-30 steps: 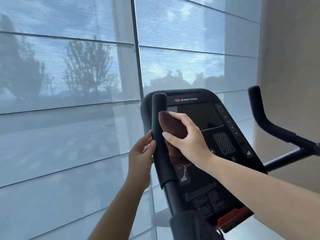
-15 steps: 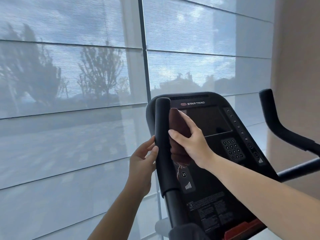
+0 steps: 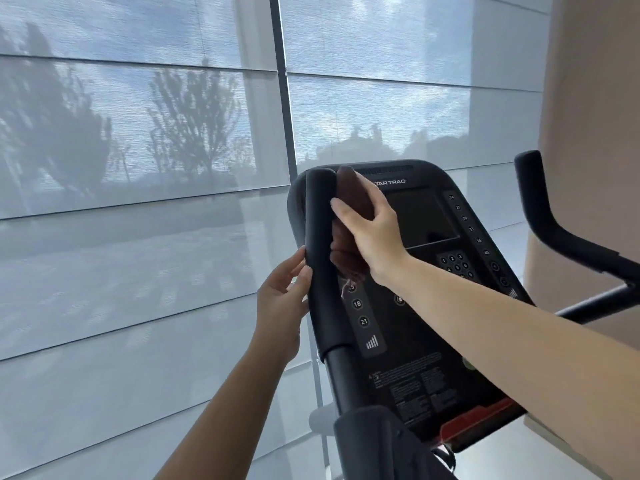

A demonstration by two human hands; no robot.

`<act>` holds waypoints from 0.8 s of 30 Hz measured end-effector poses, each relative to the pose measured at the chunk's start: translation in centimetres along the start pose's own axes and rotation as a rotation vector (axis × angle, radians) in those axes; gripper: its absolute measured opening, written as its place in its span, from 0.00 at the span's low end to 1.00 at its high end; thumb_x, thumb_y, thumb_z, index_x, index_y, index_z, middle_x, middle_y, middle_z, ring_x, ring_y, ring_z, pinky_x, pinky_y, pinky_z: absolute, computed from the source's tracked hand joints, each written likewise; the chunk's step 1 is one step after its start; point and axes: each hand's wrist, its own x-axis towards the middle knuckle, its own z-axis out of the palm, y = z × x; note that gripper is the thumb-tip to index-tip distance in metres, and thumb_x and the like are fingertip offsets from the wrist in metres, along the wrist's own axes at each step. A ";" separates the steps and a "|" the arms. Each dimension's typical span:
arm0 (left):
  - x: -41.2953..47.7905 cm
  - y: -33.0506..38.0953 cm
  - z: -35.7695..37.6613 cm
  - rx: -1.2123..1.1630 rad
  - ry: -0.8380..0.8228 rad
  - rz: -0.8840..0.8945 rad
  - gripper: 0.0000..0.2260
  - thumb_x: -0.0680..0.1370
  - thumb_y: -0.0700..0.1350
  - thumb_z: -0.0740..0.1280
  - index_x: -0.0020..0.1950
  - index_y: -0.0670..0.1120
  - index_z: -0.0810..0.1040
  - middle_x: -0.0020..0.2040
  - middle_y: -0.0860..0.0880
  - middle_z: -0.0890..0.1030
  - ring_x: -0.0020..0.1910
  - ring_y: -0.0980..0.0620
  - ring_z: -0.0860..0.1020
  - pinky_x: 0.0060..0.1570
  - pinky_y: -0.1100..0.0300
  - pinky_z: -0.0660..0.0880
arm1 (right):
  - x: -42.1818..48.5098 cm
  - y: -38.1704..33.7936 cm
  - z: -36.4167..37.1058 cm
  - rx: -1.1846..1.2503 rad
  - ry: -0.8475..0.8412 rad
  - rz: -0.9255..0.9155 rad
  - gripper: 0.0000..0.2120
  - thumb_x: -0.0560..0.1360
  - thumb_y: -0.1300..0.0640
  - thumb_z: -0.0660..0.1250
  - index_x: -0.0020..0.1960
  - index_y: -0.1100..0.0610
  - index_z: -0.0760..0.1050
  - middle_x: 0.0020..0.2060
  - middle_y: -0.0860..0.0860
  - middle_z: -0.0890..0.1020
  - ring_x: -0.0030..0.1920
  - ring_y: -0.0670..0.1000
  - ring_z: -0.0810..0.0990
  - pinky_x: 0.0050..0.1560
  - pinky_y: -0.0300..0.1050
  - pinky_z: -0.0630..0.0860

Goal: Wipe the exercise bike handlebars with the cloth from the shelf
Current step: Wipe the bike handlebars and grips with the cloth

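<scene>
Your left grip [image 3: 280,299] and right grip [image 3: 370,230] are both bare, with nothing worn on the fingers or across the knuckles that face the camera. Your wrists are uncovered too. Your left forearm [image 3: 214,410] and right forearm [image 3: 519,341] show only bare skin, slender and smooth, all the way to the edge of the view. Your nails look short and plain, though they are too small to judge closely.
</scene>
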 end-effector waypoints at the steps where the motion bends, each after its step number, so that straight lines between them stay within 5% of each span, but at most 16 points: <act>1: 0.0 0.0 0.0 -0.009 -0.004 -0.001 0.12 0.78 0.39 0.63 0.54 0.53 0.79 0.54 0.43 0.79 0.50 0.50 0.80 0.45 0.55 0.79 | -0.2 0.2 0.2 0.008 -0.003 0.039 0.20 0.72 0.58 0.70 0.62 0.47 0.73 0.52 0.45 0.81 0.51 0.41 0.79 0.51 0.34 0.76; 5: 0.0 0.0 -0.1 -0.034 -0.027 0.005 0.12 0.78 0.39 0.63 0.56 0.53 0.79 0.56 0.43 0.80 0.51 0.49 0.80 0.42 0.57 0.79 | -3.4 1.1 -0.9 0.013 -0.096 0.213 0.19 0.72 0.57 0.70 0.61 0.45 0.73 0.48 0.47 0.83 0.44 0.46 0.82 0.41 0.40 0.78; 7: -0.1 -0.1 0.0 -0.044 -0.029 0.002 0.12 0.78 0.39 0.63 0.56 0.53 0.78 0.57 0.43 0.79 0.53 0.47 0.79 0.44 0.57 0.79 | -5.2 0.7 -1.5 -0.029 -0.154 0.244 0.19 0.71 0.58 0.71 0.58 0.42 0.74 0.47 0.44 0.83 0.43 0.43 0.83 0.39 0.35 0.77; 11: -0.2 -0.2 -0.1 -0.059 -0.015 -0.013 0.12 0.77 0.39 0.65 0.55 0.54 0.78 0.59 0.42 0.78 0.55 0.48 0.79 0.55 0.50 0.76 | -7.9 -1.7 -2.1 -0.363 -0.340 0.281 0.21 0.70 0.58 0.72 0.55 0.36 0.74 0.48 0.43 0.83 0.45 0.39 0.81 0.41 0.29 0.76; 17: -0.9 0.2 -0.8 0.048 -0.047 0.064 0.15 0.75 0.36 0.67 0.55 0.54 0.77 0.59 0.44 0.79 0.57 0.50 0.78 0.60 0.48 0.73 | -10.0 -7.4 -1.4 -0.774 -0.622 0.387 0.21 0.68 0.59 0.71 0.54 0.37 0.75 0.44 0.47 0.83 0.41 0.44 0.82 0.42 0.39 0.81; 21: -2.6 -0.4 -1.9 0.356 -0.056 0.320 0.16 0.74 0.34 0.67 0.55 0.53 0.76 0.55 0.51 0.78 0.56 0.55 0.76 0.54 0.68 0.73 | -11.3 -10.6 -2.1 -0.943 -0.806 0.484 0.21 0.68 0.56 0.73 0.56 0.38 0.76 0.49 0.43 0.82 0.44 0.41 0.81 0.45 0.35 0.79; 24: -3.9 -0.3 -2.3 0.434 -0.096 0.479 0.16 0.75 0.32 0.65 0.55 0.52 0.77 0.52 0.55 0.76 0.53 0.61 0.75 0.49 0.72 0.72 | -12.3 -11.0 -2.1 -1.010 -0.662 0.378 0.22 0.68 0.52 0.73 0.58 0.38 0.70 0.48 0.39 0.77 0.44 0.38 0.77 0.41 0.25 0.72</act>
